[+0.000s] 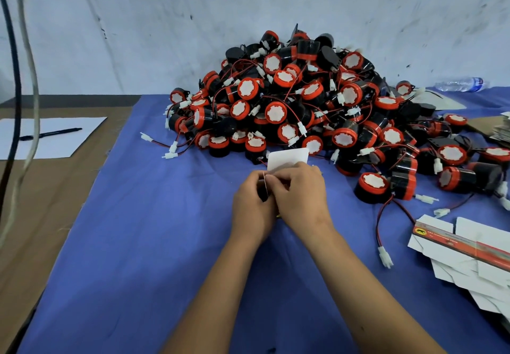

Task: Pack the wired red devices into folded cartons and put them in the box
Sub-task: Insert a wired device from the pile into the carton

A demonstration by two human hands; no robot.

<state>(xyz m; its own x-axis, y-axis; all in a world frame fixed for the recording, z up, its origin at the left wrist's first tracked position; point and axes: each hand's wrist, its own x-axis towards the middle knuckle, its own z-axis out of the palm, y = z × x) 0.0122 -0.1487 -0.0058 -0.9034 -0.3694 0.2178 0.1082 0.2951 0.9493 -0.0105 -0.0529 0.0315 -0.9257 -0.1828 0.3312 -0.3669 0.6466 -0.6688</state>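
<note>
A small carton (pixel 288 160) sits at the centre of the frame, held between both hands just above the blue cloth (pixel 154 243). Its white flap stands up and points toward the top of the frame, at the pile beyond; the long axis of the carton seems to run from the person toward that pile, though the body is mostly hidden by the hands. The left hand (pixel 252 207) has its fingers curled round the carton's left side, where something dark shows between them. The right hand (pixel 299 196) grips the right side, its fingers bent over the top edge at the foot of the flap.

Just beyond the flap, across the upper middle and right of the frame, lies a heap of red devices (pixel 303 105), black-bodied with red rims, white faces and red-black wires ending in white plugs. At lower right a stack of flat cartons (pixel 469 265), white with a red printed strip, lies on the cloth. At upper right a plastic bottle (pixel 459 83) lies on its side. At left, on the brown surface (pixel 55 202), a pen (pixel 51 133) rests on a white sheet (pixel 47 138).
</note>
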